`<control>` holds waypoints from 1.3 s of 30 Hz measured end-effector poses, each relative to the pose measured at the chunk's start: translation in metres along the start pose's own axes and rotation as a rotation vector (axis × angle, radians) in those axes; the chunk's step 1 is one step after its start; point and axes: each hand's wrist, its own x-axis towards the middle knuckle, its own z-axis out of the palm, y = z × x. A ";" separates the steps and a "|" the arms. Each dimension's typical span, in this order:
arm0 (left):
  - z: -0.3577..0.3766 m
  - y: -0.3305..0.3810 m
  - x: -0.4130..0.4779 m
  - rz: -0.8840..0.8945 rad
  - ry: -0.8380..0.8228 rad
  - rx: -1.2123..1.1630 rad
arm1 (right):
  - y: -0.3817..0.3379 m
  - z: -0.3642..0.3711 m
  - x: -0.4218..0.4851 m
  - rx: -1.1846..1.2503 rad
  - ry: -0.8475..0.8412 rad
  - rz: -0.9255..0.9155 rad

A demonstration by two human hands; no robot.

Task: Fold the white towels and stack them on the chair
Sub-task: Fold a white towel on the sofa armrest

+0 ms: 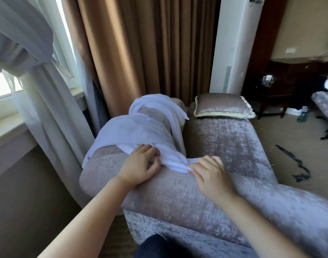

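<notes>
A white towel (141, 127) lies draped over the rounded arm of a grey velvet armchair (178, 198), its far end bunched near the chair's back. My left hand (141, 164) pinches the towel's near edge with curled fingers. My right hand (211, 174) grips the same edge a little to the right, thumb and fingers closed on the cloth. The towel's far side hangs down between the arm and the seat (224, 146).
A velvet cushion (222, 107) leans at the back of the seat. Brown curtains (141, 43) and a sheer white curtain (38, 81) hang behind and left of the chair. Dark straps (297, 164) lie on the carpet to the right, near a dark wooden table (271, 86).
</notes>
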 end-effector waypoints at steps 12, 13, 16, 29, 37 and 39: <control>-0.006 -0.044 0.066 -0.188 -0.296 0.712 | 0.010 0.015 0.019 -0.082 -0.176 0.125; -0.008 -0.045 0.069 -0.192 -0.263 0.677 | 0.015 0.017 0.029 -0.117 -0.246 0.164; -0.022 -0.044 0.079 -0.101 -0.117 0.566 | 0.025 0.022 0.049 -0.146 -0.547 0.288; -0.080 0.060 0.070 0.266 0.345 0.262 | 0.027 0.034 0.047 0.312 -0.503 0.554; -0.007 0.081 -0.035 0.333 -0.073 0.253 | 0.035 -0.011 0.036 0.507 -0.234 0.597; -0.010 0.078 -0.044 0.268 -0.186 0.189 | 0.031 -0.017 0.031 0.517 -0.210 0.534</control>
